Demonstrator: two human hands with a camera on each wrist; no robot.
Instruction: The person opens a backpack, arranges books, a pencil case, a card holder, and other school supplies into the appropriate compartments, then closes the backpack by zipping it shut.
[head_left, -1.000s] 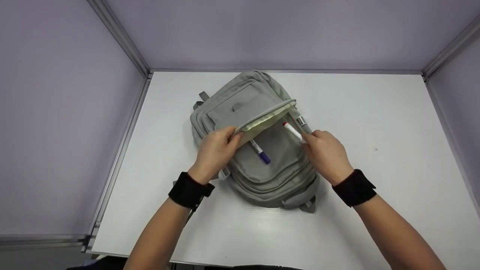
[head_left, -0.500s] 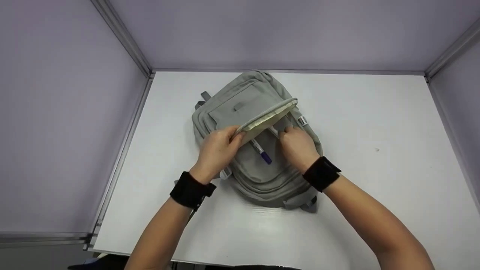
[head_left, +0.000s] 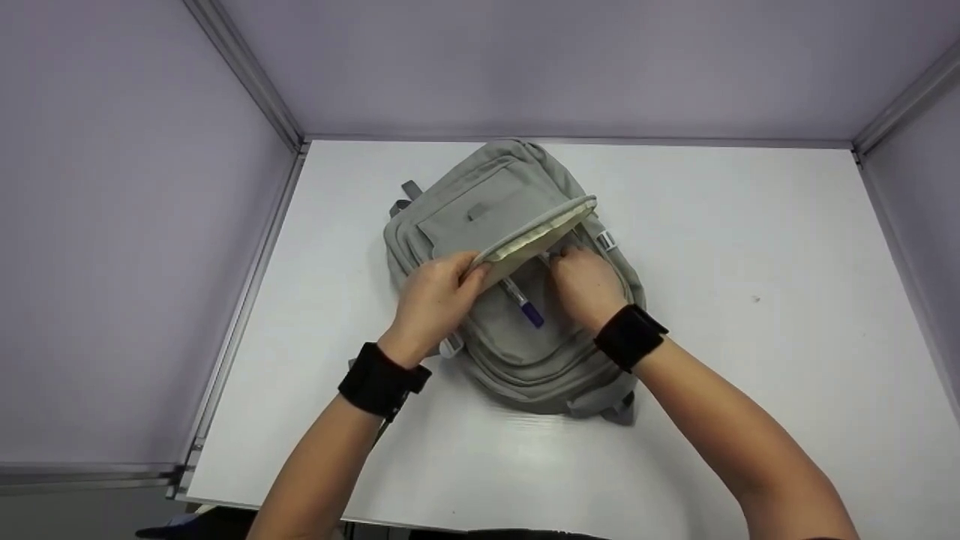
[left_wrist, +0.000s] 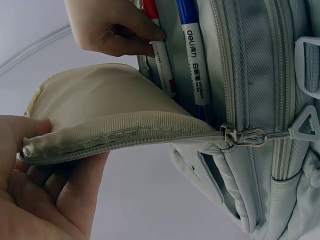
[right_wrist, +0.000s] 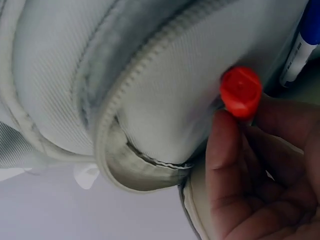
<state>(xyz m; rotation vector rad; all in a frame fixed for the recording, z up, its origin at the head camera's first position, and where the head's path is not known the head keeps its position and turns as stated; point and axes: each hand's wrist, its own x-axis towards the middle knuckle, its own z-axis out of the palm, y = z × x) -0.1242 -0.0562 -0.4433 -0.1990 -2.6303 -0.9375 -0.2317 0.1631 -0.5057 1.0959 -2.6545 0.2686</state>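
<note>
A grey backpack (head_left: 510, 341) lies on the white table, its front pocket unzipped. My left hand (head_left: 435, 296) pinches the edge of the pocket flap (left_wrist: 100, 92) between thumb and fingers and lifts it, showing the cream lining. With my right hand (head_left: 589, 285) I pinch a red whiteboard marker (left_wrist: 163, 67) just below its cap; its lower end points down into the pocket opening. Beside it, a blue whiteboard marker (left_wrist: 196, 62) rests in the pocket with its cap end sticking out. In the right wrist view the red cap (right_wrist: 241, 92) faces the camera.
A metal zipper pull (left_wrist: 245, 136) sits at one end of the pocket opening. Straps and a white buckle (head_left: 606, 240) show along the backpack's sides. The table (head_left: 750, 225) is bordered by pale panels (head_left: 570, 67) at the back and sides.
My right hand has moved left and inward from the backpack's right side, bringing the red marker into the pocket opening. My left hand holds the flap as before.
</note>
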